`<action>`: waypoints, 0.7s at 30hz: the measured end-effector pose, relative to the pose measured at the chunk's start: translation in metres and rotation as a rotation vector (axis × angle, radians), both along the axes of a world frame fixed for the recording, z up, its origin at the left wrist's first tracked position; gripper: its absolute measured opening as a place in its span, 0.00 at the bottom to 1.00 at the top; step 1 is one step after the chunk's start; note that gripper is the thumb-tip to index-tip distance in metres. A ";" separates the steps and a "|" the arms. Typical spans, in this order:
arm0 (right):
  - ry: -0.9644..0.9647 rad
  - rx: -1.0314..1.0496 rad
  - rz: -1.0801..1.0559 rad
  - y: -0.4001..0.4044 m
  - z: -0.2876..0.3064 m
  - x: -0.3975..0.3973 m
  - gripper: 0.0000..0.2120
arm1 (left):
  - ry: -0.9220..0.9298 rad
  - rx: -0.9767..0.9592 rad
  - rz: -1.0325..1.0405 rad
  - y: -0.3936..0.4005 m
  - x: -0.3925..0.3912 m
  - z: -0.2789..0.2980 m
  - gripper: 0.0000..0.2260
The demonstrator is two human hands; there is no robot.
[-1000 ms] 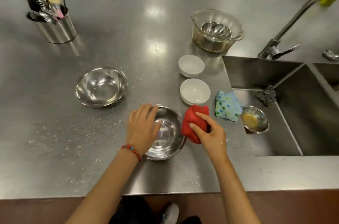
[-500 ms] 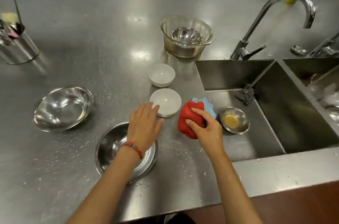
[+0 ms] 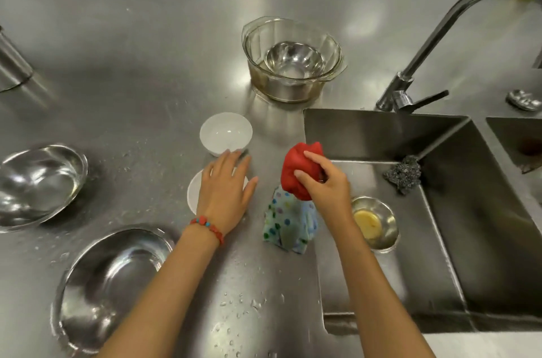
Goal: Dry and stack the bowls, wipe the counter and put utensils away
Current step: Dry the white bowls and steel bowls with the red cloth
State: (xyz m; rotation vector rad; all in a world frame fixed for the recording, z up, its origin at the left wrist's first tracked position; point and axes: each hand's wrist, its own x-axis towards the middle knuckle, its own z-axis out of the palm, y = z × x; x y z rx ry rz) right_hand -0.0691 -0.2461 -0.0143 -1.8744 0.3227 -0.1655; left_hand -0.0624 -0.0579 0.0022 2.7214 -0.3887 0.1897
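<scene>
Left hand [image 3: 225, 187]: fingers held straight and spread, palm down over the near white bowl [image 3: 193, 193]; contact cannot be confirmed.
Right hand [image 3: 322, 181]: a bunched red cloth [image 3: 296, 170] is gripped, held above the counter edge by the sink [image 3: 469, 211].
Far white bowl [image 3: 225, 133]: upright, just beyond the left fingertips.
Steel bowls: one is seen at the near left [image 3: 108, 284], one at the far left [image 3: 38, 181]; both upright, apart.
Glass bowl [image 3: 293, 58]: a smaller steel bowl [image 3: 293, 60] is nested inside.
Spotted cloth [image 3: 289, 222]: crumpled beside the sink rim.
Counter [image 3: 146, 64]: water droplets are noted near the front.
Sink contents: a small steel dish [image 3: 375, 222] and a steel scourer [image 3: 404, 173].
</scene>
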 end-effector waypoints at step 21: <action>0.105 -0.163 0.189 -0.015 -0.067 0.133 0.22 | 0.067 0.056 0.100 0.002 0.030 -0.025 0.18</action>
